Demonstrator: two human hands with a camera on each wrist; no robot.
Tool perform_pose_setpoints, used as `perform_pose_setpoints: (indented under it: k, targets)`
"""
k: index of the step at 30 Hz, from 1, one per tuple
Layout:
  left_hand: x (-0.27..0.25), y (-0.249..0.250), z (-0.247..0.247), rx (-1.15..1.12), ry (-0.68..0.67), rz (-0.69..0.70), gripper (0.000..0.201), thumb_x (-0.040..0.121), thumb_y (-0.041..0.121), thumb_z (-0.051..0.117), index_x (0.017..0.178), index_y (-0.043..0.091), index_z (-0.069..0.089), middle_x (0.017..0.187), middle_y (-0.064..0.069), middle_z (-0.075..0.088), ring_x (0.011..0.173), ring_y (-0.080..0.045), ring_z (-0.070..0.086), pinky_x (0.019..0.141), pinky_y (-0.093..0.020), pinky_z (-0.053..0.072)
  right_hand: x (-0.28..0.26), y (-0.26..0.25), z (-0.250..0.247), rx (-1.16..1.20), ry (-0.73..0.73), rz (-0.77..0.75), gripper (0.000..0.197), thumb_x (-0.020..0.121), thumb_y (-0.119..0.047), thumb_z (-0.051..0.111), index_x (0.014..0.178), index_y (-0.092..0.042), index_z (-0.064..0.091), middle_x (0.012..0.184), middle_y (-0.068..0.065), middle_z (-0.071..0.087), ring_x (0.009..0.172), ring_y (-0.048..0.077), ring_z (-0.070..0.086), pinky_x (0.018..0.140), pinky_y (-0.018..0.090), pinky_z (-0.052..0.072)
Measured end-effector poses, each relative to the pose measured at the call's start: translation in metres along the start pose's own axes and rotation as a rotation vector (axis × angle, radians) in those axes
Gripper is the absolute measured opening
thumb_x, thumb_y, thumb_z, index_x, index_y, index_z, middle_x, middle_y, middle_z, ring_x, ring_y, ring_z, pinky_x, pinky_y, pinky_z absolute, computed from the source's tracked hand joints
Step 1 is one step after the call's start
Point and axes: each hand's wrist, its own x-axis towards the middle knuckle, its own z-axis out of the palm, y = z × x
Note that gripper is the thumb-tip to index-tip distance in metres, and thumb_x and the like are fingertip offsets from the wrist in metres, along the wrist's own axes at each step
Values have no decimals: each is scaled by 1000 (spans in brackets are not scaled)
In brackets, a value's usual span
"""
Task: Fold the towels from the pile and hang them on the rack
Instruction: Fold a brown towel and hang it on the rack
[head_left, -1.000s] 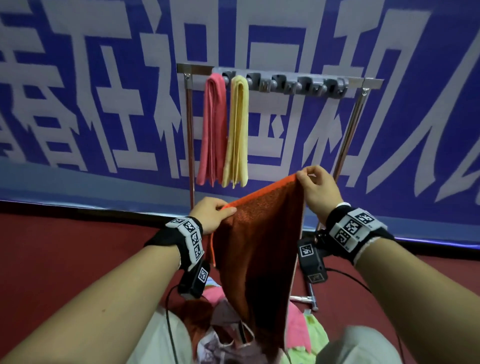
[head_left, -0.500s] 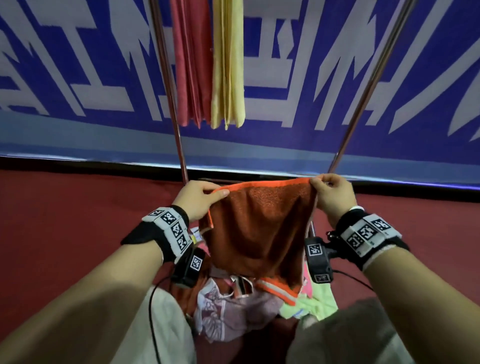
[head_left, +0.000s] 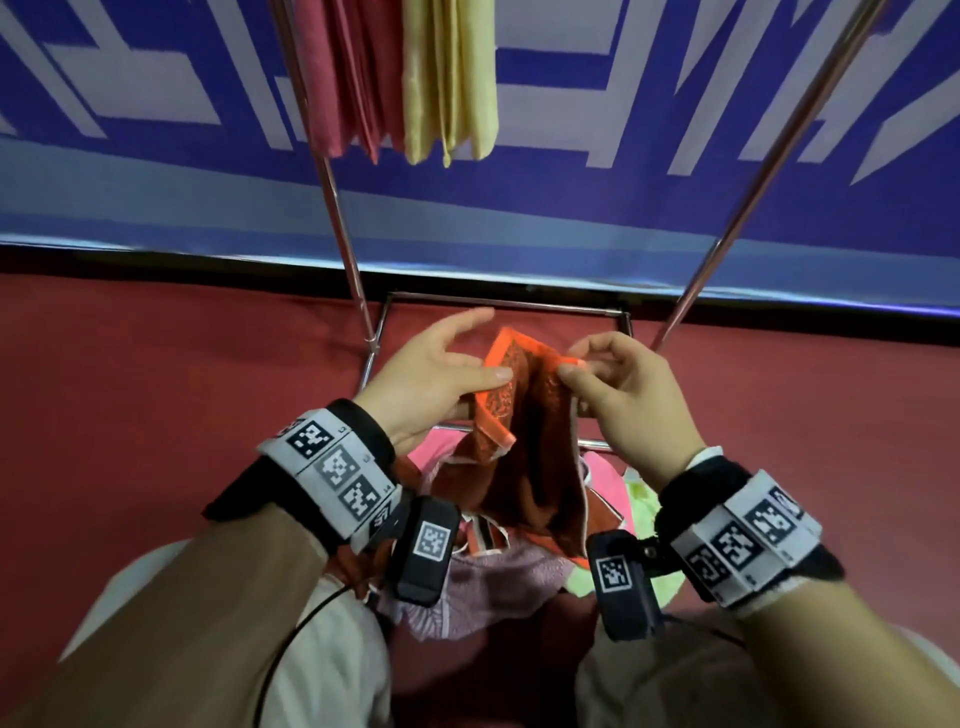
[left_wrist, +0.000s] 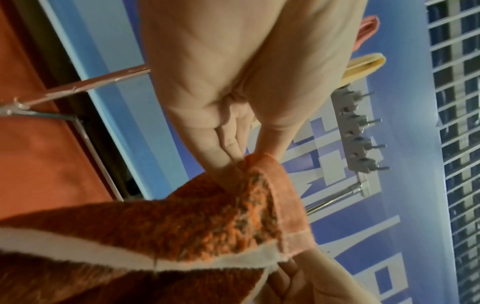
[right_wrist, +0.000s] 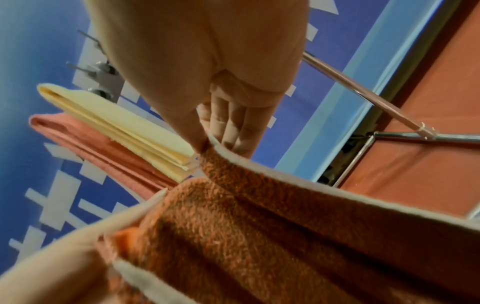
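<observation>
Orange towel (head_left: 524, 457) hangs between my hands above pile (head_left: 467, 582), in front of rack (head_left: 750, 192) | left hand (head_left: 426, 387) pinches one top corner | right hand (head_left: 631, 400) pinches the other | corners close, so I judge halving fold

Dim, warm light. The banner (head_left: 623, 208) is brightest; below it, shadow pools under the towel (head_left: 524, 467). Wrist views blur up close; rack poles (head_left: 343, 223) before the banner splay with lens distortion.
</observation>
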Motion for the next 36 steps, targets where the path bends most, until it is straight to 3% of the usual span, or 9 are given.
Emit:
perform_pose_setpoints:
  k: [3, 6, 10, 13, 17, 24, 27, 32, 36]
  targets:
    - [4, 0, 1, 10, -19, 26, 39, 91, -9, 61, 115, 21, 71, 91, -14, 72, 80, -20, 71, 74, -40, 63, 2, 12, 4, -40, -66, 33, 19, 96, -2, 64, 104, -17, 55, 67, 13, 60, 63, 27, 56, 64, 42, 53]
    - [7, 1, 2, 137, -26, 29, 43, 89, -15, 50, 92, 15, 81, 101, -15, 76, 87, -20, 70, 76, -28, 59, 6, 12, 7, -64, -153, 0, 20, 98, -1, 60, 97, -21, 56, 68, 5, 59, 62, 23, 55, 64, 44, 54]
    - [6, 5, 0, 259, -36, 91, 65, 79, -26, 43, 88, 26, 82, 103, -16, 76, 103, -40, 68, 101, -48, 50, 11, 5, 6, -94, -204, -52, 32, 98, 7, 54, 82, -17, 67, 75, 1, 67, 70, 18, 60, 70, 41, 56]
    - [4, 5, -2, 314, -14, 164, 49, 78, -20, 65, 97, 23, 78, 96, -4, 78, 97, -23, 73, 87, -29, 59, 12, 5, 7, -91, -247, -66, 32, 97, 6, 57, 85, -17, 74, 79, -3, 72, 72, 22, 62, 77, 53, 56]
    - [5, 3, -6, 516, 62, 244, 29, 73, 8, 87, 92, 27, 79, 93, 9, 77, 89, -8, 73, 83, -22, 58, 10, 7, 7, -80, -290, -61, 25, 98, 2, 59, 97, -15, 77, 88, 3, 77, 79, 19, 70, 81, 40, 58]
    - [12, -4, -13, 834, 163, 410, 11, 76, 33, 85, 76, 39, 76, 109, 20, 56, 101, 4, 54, 86, -7, 37, 12, 12, 0, -144, -236, -77, 24, 97, -7, 62, 95, -27, 76, 84, -4, 77, 77, 12, 70, 80, 45, 59]
    - [13, -4, -11, 796, 99, 445, 7, 83, 29, 79, 82, 33, 74, 113, 22, 63, 111, 4, 55, 96, -16, 39, 11, 7, 1, -134, -251, -48, 19, 95, -12, 62, 97, -24, 77, 83, -9, 76, 77, 6, 70, 83, 41, 57]
    - [14, 0, -10, 684, 180, 423, 5, 91, 24, 71, 87, 24, 69, 78, 10, 69, 74, -1, 62, 71, -13, 44, 9, 4, 0, -152, -238, -111, 33, 83, -52, 65, 92, -22, 76, 81, 13, 74, 70, 19, 63, 77, 58, 55]
    - [15, -3, -9, 715, 60, 344, 3, 91, 31, 72, 91, 28, 71, 78, 7, 71, 76, -12, 66, 78, -36, 54, 10, 6, -1, -211, -160, -170, 29, 83, -53, 61, 87, -26, 70, 72, 11, 68, 62, 28, 58, 67, 54, 52]
